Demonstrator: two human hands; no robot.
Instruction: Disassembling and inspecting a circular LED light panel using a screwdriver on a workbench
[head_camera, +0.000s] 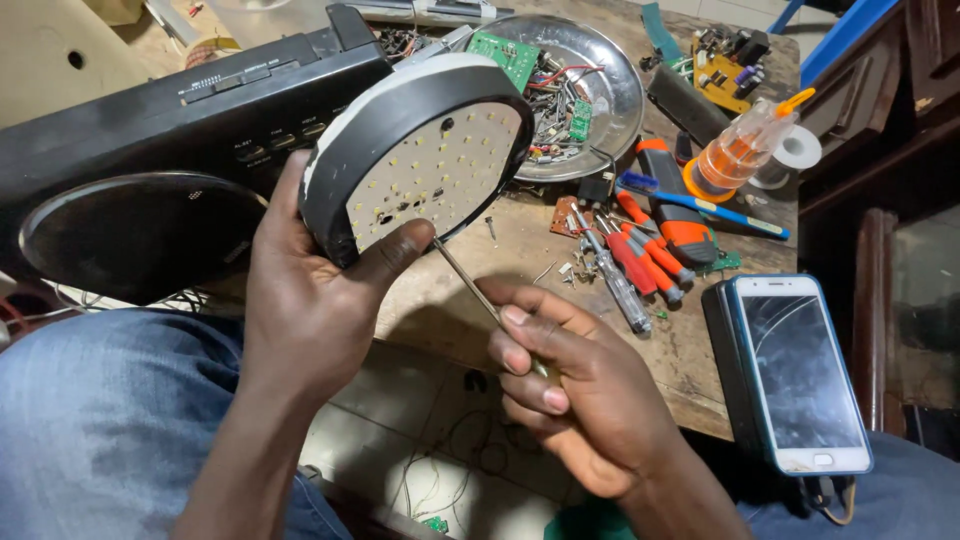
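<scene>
Round LED lamp panel (425, 160) gripped in left hand (310, 300), thumb pressed on its lower rim, fingers wrapped behind. Right hand (575, 390) fingers closed around a thin screwdriver (480, 295), tip touching the panel edge just beside that thumb. Cracked phone (800, 370) right of knuckles.

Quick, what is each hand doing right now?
Left hand: closed around the round LED lamp, tilted toward the camera.
Right hand: closed on a thin screwdriver, tip at the lamp's lower edge.
</scene>
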